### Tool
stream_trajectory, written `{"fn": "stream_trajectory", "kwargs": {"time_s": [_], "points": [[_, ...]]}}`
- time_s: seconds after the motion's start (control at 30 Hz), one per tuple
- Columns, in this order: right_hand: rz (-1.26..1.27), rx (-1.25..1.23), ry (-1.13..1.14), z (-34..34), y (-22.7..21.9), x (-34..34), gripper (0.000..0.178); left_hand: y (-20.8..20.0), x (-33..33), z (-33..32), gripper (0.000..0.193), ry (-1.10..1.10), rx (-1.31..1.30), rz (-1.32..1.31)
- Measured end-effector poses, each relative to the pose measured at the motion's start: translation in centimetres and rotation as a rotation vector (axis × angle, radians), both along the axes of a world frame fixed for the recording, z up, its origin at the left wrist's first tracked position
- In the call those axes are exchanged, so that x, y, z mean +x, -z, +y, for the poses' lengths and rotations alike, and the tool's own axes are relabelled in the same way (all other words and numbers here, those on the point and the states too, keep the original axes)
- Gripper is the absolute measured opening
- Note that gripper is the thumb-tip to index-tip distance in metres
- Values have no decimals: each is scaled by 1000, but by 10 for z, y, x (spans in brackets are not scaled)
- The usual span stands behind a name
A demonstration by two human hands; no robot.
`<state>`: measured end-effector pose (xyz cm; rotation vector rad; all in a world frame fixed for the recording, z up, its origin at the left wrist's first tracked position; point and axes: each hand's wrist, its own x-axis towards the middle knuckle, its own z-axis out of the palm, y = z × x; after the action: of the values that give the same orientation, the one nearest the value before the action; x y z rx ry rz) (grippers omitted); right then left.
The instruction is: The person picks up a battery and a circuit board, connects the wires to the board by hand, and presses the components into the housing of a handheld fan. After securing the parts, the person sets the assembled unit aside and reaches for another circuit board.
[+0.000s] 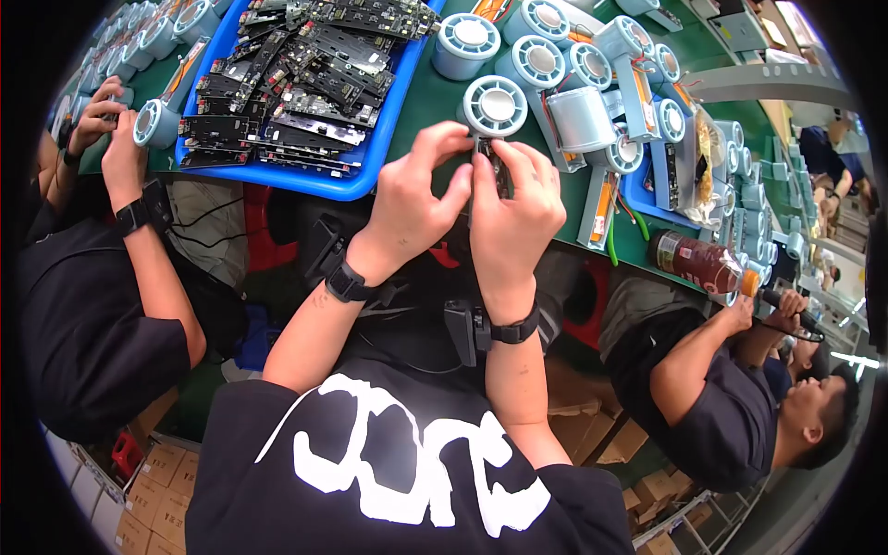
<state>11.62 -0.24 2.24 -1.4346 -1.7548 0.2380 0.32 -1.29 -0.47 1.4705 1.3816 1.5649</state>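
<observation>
In front of me, at the table's edge, both my hands are at a narrow dark circuit board (500, 172). My right hand (520, 205) is closed around it, with the thumb along its near side. My left hand (418, 196) is curled, its index fingertip and thumb at the board's left edge. Just beyond my fingertips stands a light blue round housing (493, 105) with a slotted ring and a pale disc on top. Whether it joins the board is hidden by my fingers. To the left, a blue tray (388, 139) holds a heap of similar circuit boards (305, 79).
More light blue housings (585, 118) with handles and wires crowd the green table (421, 97) at right. Green-handled pliers (624, 227) and a brown-filled bottle (696, 262) lie along its right edge. People work at both sides; a co-worker's hands (109, 125) are at far left.
</observation>
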Motion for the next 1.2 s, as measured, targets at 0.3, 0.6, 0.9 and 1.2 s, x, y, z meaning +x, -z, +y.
{"fn": "stream_trajectory", "kwargs": {"time_s": [0.3,0.6,0.9,1.2], "points": [[70,-158,36,1,4,-11,27,4,-12,-3,37,74,36,135],[-169,-523,126,7,-11,-28,41,3,-13,-3,39,118,-32,51],[-15,-617,43,7,-19,-22,51,1,-16,-2,42,184,-62,5],[-256,-454,233,6,-4,-36,57,3,-17,1,44,203,-51,-21]]}}
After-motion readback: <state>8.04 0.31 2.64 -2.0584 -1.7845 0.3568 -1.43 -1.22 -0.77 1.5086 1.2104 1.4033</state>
